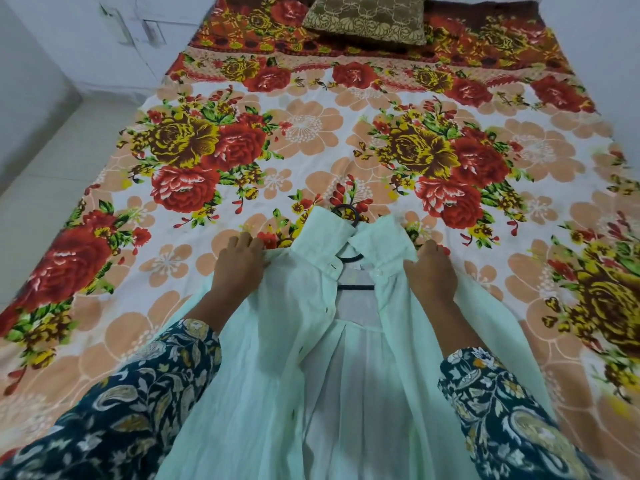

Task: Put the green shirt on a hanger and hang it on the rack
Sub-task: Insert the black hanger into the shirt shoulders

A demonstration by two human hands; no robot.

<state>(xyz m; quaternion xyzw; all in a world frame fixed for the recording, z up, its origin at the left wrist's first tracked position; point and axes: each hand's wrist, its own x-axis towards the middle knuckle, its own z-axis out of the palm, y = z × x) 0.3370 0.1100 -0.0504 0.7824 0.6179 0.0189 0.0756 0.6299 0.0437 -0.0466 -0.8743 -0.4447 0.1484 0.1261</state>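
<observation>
The left hand point(239, 261) lies on the left shoulder of the green shirt point(277, 341), fingers curled over the seam and gripping it, with the fingertips hidden underneath. The shirt is thin and crinkled. It lies open-fronted on the flowered bedsheet point(311, 133), its hem cut off below. A dark hanger point(356, 287) sits inside the collar, with only its hook and part of its bar showing. The right hand point(431, 268) grips the right shoulder likewise, fingertips out of sight.
</observation>
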